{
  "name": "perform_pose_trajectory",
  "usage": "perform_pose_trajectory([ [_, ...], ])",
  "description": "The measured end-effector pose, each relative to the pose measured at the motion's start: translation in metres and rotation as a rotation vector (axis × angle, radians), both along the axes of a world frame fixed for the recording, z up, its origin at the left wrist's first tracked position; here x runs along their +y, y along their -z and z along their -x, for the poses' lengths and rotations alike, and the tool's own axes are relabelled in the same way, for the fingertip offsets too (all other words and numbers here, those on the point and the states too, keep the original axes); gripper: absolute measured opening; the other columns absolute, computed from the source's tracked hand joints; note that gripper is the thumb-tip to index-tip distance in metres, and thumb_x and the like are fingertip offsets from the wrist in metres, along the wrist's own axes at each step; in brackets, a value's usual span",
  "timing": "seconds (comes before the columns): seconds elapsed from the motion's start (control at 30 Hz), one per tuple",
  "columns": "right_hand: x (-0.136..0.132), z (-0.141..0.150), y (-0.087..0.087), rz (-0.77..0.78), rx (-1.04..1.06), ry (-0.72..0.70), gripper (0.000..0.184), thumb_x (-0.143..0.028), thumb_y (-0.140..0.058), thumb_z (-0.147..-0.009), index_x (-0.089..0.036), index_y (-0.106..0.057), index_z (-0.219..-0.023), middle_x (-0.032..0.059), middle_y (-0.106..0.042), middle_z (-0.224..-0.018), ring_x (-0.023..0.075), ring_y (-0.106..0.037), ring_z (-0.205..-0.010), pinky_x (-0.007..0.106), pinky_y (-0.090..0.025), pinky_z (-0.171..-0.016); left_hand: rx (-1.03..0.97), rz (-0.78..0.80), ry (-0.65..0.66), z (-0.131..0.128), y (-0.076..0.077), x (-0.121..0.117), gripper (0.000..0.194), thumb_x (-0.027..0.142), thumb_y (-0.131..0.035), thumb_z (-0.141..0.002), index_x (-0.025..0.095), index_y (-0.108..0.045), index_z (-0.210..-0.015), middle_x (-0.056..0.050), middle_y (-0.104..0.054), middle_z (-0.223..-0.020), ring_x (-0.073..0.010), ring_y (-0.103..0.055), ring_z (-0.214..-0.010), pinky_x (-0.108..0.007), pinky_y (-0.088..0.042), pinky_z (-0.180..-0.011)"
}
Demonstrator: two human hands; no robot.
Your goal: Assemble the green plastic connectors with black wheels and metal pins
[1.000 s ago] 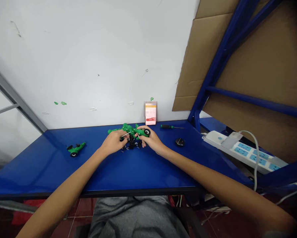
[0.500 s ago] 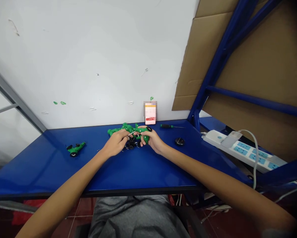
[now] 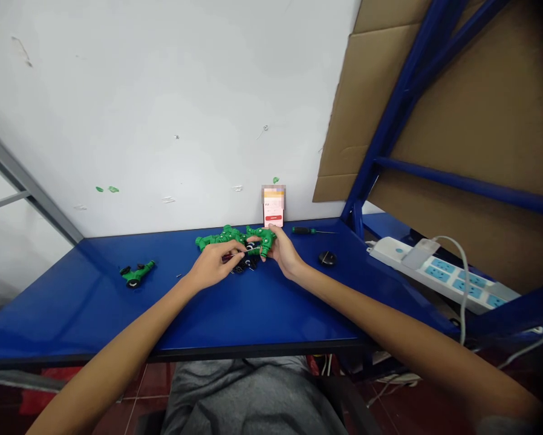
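Note:
A heap of green plastic toy parts [image 3: 221, 236] and small black wheels [image 3: 243, 264] lies near the back of the blue table [image 3: 253, 302]. My right hand [image 3: 284, 252] is closed on a green toy part [image 3: 263, 237], tilted up at the right side of the heap. My left hand [image 3: 214, 265] hovers just left of it, fingers pinched on a thin metal pin that I can barely make out, over the black pieces. Both forearms reach in from the near edge.
A small green toy vehicle [image 3: 136, 272] sits at the left of the table. A green-handled screwdriver [image 3: 308, 231] and a black wheel [image 3: 328, 258] lie to the right. A pink card [image 3: 274, 209] leans on the wall. A power strip [image 3: 439, 270] rests on the blue rack.
My right hand has turned the green part upward and shifted slightly toward the wall. My left hand has moved a little lower, over the black pieces.

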State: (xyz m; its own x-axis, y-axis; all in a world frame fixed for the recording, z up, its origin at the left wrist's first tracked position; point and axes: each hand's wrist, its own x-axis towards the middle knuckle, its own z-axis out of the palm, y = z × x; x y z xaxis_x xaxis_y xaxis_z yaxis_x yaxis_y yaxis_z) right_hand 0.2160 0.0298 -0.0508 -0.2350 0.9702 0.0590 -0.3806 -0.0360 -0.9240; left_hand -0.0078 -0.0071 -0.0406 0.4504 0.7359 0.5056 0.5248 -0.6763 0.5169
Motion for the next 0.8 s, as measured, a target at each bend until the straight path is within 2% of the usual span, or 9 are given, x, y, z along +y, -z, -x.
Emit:
perform_pose_trajectory([
  [0.13,0.004,0.001,0.002,0.021,0.018,0.020,0.035,-0.058,-0.057,-0.098,-0.023,-0.056,-0.100,0.0067,-0.083,-0.094,0.0129,-0.045,-0.044,0.030,-0.046,-0.044,0.000,-0.020,0.027,-0.002,-0.004,-0.003,0.025,0.017,-0.055,-0.096,0.020,-0.074,-0.111,-0.002,-0.073,-0.087,-0.0143,-0.060,-0.068,-0.026,-0.046,-0.068],
  [0.27,0.004,-0.001,0.002,0.016,0.027,0.037,0.028,-0.048,-0.065,-0.096,-0.023,-0.054,-0.101,0.0078,-0.083,-0.101,0.0130,-0.056,-0.047,0.033,-0.057,-0.052,-0.045,0.081,0.003,-0.001,-0.002,0.002,0.026,0.012,-0.047,-0.095,0.020,-0.066,-0.111,-0.001,-0.071,-0.087,-0.0152,-0.061,-0.072,-0.028,-0.046,-0.073],
  [0.33,0.003,-0.002,0.002,-0.013,0.032,0.041,0.027,-0.039,-0.072,-0.091,-0.023,-0.055,-0.105,0.0071,-0.083,-0.103,0.0140,-0.063,-0.051,0.035,-0.061,-0.058,-0.126,0.172,-0.025,-0.001,0.001,0.006,0.017,0.015,-0.047,-0.097,0.020,-0.060,-0.106,0.000,-0.069,-0.088,-0.0144,-0.060,-0.071,-0.027,-0.045,-0.072],
  [0.4,0.001,-0.002,0.002,-0.036,0.038,0.019,0.034,-0.031,-0.077,-0.086,-0.023,-0.056,-0.111,0.0062,-0.082,-0.105,0.0159,-0.069,-0.056,0.037,-0.064,-0.063,-0.198,0.263,-0.040,-0.002,0.004,0.008,0.009,0.023,-0.054,-0.097,0.020,-0.059,-0.104,0.001,-0.066,-0.088,-0.0121,-0.054,-0.065,-0.025,-0.042,-0.066],
  [0.5,-0.001,-0.001,0.004,-0.078,0.042,-0.041,0.039,-0.030,-0.079,-0.086,-0.025,-0.057,-0.117,0.0055,-0.082,-0.108,0.0182,-0.076,-0.065,0.040,-0.066,-0.071,-0.253,0.345,-0.002,-0.006,0.004,0.007,0.025,0.038,-0.068,-0.095,0.019,-0.064,-0.112,0.001,-0.064,-0.090,-0.0078,-0.041,-0.056,-0.023,-0.035,-0.057],
  [0.6,-0.002,0.001,0.005,-0.147,0.054,-0.085,0.038,-0.035,-0.079,-0.089,-0.025,-0.058,-0.119,0.0050,-0.081,-0.113,0.0183,-0.078,-0.073,0.042,-0.067,-0.079,-0.282,0.312,0.014,-0.010,0.002,0.002,0.031,0.041,-0.073,-0.092,0.019,-0.067,-0.114,0.000,-0.067,-0.094,-0.0058,-0.032,-0.053,-0.023,-0.029,-0.053],
  [0.7,-0.003,0.002,0.006,-0.189,0.037,-0.109,0.040,-0.042,-0.079,-0.090,-0.026,-0.059,-0.121,0.0047,-0.080,-0.112,0.0173,-0.077,-0.072,0.039,-0.065,-0.077,-0.301,0.234,-0.053,-0.012,0.002,-0.001,0.026,0.039,-0.074,-0.091,0.018,-0.070,-0.106,0.001,-0.063,-0.082,-0.0066,-0.029,-0.052,-0.023,-0.024,-0.051],
  [0.8,-0.003,0.002,0.006,-0.212,-0.052,-0.125,0.042,-0.047,-0.079,-0.091,-0.024,-0.061,-0.120,0.0031,-0.079,-0.091,0.0186,-0.076,-0.069,0.036,-0.063,-0.072,-0.315,0.164,-0.122,-0.009,0.001,0.000,0.023,0.036,-0.073,-0.091,0.017,-0.073,-0.104,0.003,-0.058,-0.072,-0.0073,-0.029,-0.052,-0.023,-0.023,-0.051],
])
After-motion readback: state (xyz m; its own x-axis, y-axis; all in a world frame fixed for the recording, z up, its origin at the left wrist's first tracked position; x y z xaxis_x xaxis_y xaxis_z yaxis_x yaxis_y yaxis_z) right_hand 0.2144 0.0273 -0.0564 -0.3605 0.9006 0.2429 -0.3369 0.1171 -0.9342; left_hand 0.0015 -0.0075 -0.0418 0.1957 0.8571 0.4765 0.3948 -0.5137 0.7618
